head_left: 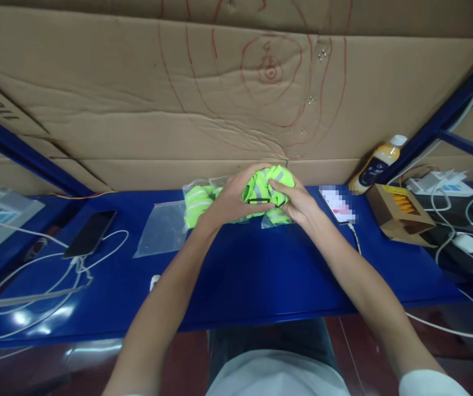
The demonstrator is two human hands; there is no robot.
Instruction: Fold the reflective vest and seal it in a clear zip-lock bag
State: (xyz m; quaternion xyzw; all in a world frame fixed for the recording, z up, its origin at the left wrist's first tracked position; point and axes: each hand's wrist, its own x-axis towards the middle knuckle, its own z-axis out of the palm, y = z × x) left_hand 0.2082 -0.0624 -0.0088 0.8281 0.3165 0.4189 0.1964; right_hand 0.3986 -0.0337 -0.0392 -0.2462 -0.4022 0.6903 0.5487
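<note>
Between my two hands is a bundled neon-yellow reflective vest (261,186) with grey stripes and a dark trim edge, raised over the back of the blue table. My left hand (236,193) curls around its left side, thumb along the lower front. On its right side my right hand (296,199) grips it, with the thumb pressed on top. Behind my left wrist lies another folded neon vest (198,202) in clear plastic. More bagged neon fabric (276,218) shows below the held bundle. A flat clear plastic bag (162,228) rests left of my left forearm.
A dark phone (91,234) with white cables is at left. On the right are a lit phone (337,203), a juice bottle (379,165) and an open cardboard box (401,214). A cardboard wall (137,132) stands behind the blue table (257,275). A small white object (154,282) lies near my left forearm.
</note>
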